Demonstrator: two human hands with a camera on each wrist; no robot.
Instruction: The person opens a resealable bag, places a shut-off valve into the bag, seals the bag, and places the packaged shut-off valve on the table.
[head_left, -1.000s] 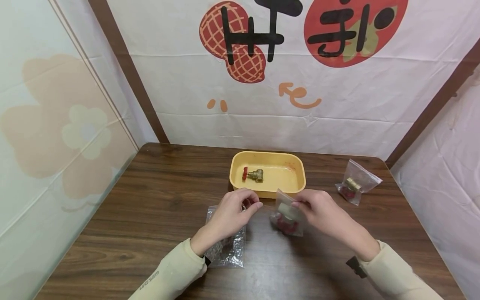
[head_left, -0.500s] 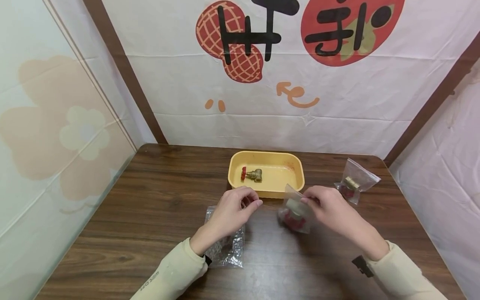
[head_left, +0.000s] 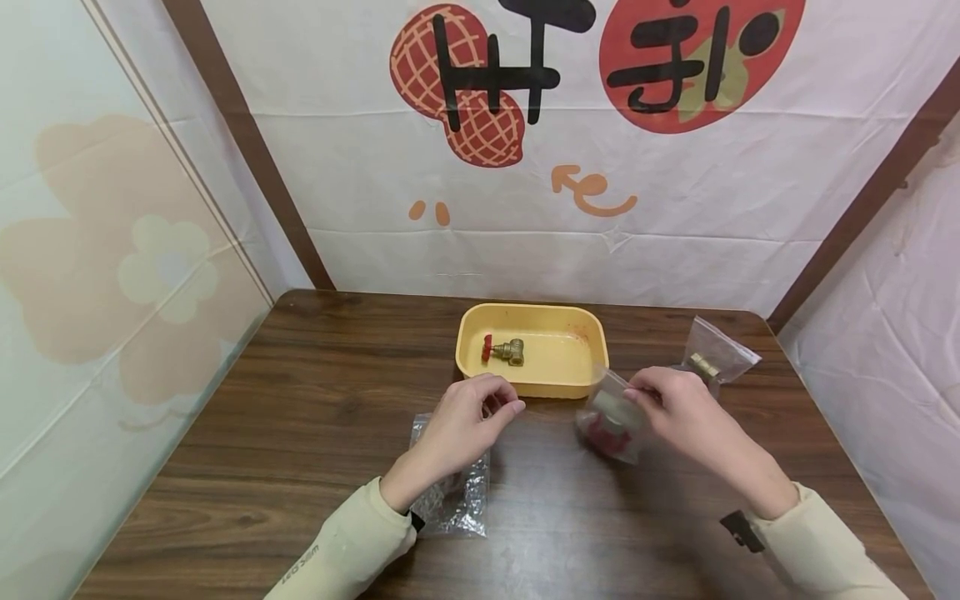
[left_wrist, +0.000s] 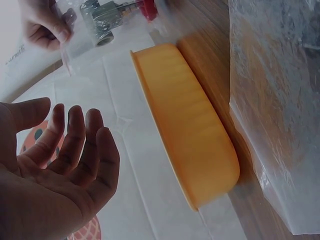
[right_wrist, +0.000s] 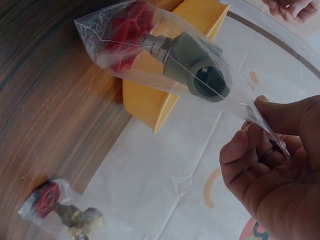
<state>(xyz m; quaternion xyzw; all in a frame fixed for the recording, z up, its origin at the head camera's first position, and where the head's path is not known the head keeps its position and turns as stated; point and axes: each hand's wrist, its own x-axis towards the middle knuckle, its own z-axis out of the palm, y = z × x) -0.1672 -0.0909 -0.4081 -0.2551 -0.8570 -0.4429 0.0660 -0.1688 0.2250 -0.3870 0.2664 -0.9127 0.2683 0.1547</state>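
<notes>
Grips the top edge of a clear plastic bag (right_wrist: 237, 100) between the thumb and curled fingers of the right hand (head_left: 678, 406). Hangs the bag at a tilt above the dark wood-grain tabletop (head_left: 300, 467), by the right front corner of a yellow plastic tray (head_left: 525, 390). Cannot confirm contact between bag and tray. Encloses in the bag a grey-green valve (right_wrist: 181, 60) with a red handwheel (right_wrist: 131, 30), wheel end lowest in the head view. Holds the left hand (head_left: 467, 421) near the tray's front wall, with thumb apart from the loosely curved fingers. Passes the left wrist over a crinkled transparent packet (head_left: 472, 492) lying on the tabletop. Shows, in the left half of the tray, a brass gate valve (head_left: 512, 352) lying with its red wheel (head_left: 487, 347) pointing left. Shows, beyond the right hand and to the right of the tray, a zip-top bag (head_left: 720, 342) containing a brass fitting (head_left: 703, 365), with a red wheel visible in the right wrist view. Includes, behind the tabletop, a white fabric backdrop (head_left: 360, 192) printed with red motifs and black lettering.
</notes>
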